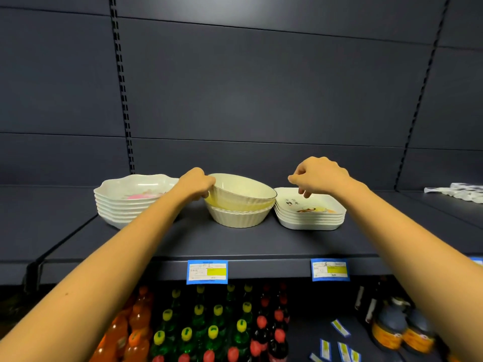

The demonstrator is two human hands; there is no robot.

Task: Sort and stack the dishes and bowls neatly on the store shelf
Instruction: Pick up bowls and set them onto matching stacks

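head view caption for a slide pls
Left hand grips a tilted cream bowl atop the bowl stack; right hand hangs over square dishes.

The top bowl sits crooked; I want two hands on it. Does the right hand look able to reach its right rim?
Probably yes: the right hand hovers empty over the square plates beside the bowl, nothing between; the left hand grips only its left rim.

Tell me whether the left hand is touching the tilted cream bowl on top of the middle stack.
Touching. The head view shows the left hand curled round the left rim of the tilted bowl, with no gap between them.
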